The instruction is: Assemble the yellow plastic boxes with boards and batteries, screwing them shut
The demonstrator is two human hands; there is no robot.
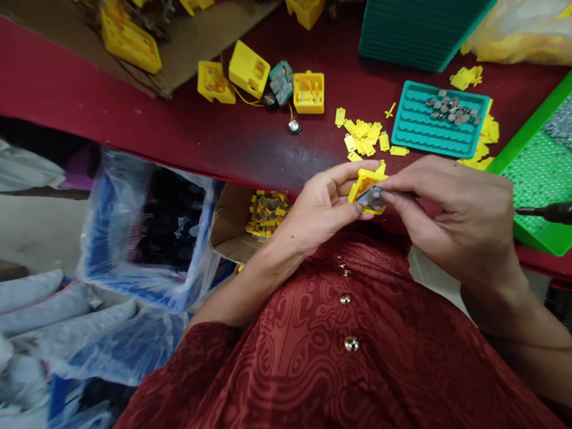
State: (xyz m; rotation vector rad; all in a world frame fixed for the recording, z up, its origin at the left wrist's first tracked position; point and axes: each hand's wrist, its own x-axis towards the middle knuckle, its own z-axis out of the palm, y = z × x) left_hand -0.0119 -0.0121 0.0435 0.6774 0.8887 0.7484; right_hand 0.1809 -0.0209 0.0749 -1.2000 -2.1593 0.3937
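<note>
My left hand (328, 199) grips a small yellow plastic casing (367, 177) above the table's front edge, its open side towards me. A grey circuit board (372, 198) sits tilted in the casing's opening. With thumb and forefinger pinched, my right hand (451, 208) holds the board's right edge. Just beyond my hands lies a pile of small yellow plastic covers (364, 136). A teal ribbed tray (435, 134) with several button cells (451, 108) stands behind my right hand.
Yellow casings (308, 92) with wired parts lie further back, near a cardboard sheet (214, 30). Stacked teal trays (420, 30) stand behind. A green basket (536, 155) and a dark screwdriver-like tool (547, 211) are at right. A cardboard box (227, 223) and a blue crate (96, 238) sit below left.
</note>
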